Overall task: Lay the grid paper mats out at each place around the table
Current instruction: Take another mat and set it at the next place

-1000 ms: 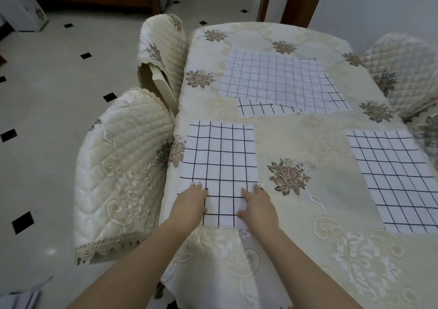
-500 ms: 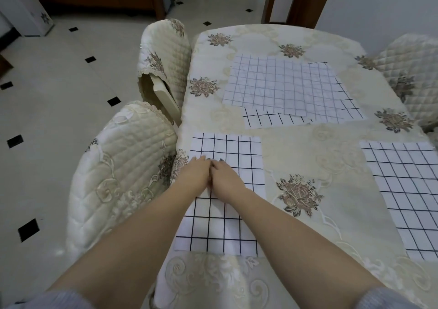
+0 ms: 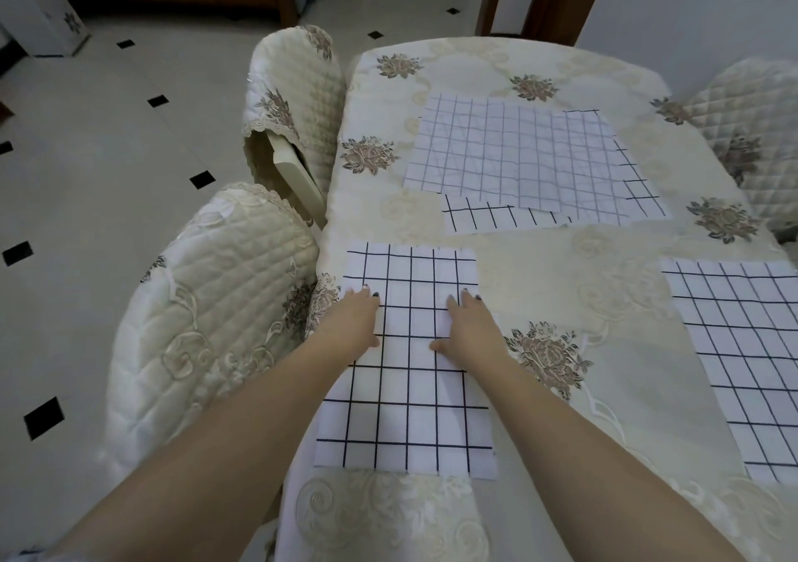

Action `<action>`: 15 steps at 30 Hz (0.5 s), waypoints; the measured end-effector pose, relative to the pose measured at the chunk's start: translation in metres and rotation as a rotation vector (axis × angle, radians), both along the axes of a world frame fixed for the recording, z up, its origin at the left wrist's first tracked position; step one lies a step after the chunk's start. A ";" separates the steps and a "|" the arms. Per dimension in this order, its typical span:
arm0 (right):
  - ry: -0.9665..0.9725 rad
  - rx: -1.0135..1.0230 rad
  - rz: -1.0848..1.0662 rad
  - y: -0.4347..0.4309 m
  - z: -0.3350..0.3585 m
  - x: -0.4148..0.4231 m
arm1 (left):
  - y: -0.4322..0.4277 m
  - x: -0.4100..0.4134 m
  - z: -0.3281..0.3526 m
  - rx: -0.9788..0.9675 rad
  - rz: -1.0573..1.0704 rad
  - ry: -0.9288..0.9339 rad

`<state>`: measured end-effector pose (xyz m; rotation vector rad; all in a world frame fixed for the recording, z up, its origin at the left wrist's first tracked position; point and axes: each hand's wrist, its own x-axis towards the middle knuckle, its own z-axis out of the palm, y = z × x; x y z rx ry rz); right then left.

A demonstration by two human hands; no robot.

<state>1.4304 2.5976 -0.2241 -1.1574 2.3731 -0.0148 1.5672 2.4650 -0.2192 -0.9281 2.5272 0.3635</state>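
Both hands flat, fingers straight: left hand and right hand press the near-left grid mat against the counter. Second mat lies right; mat pile far centre.

Tablecloth lies open between near mat and right mat (chairs crowd left).

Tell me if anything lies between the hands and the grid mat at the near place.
Nothing visible does. The left hand and right hand both rest flat, directly on the near grid mat, with only tablecloth beneath it.
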 end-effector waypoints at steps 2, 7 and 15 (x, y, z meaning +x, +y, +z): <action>0.063 0.021 -0.029 -0.008 0.004 -0.003 | -0.001 -0.004 0.008 -0.015 -0.001 0.018; 0.055 -0.129 0.136 -0.050 0.012 0.001 | -0.019 -0.024 0.018 -0.080 0.087 0.153; -0.012 -0.055 0.348 -0.087 -0.006 0.006 | -0.032 -0.051 0.005 0.031 0.069 0.064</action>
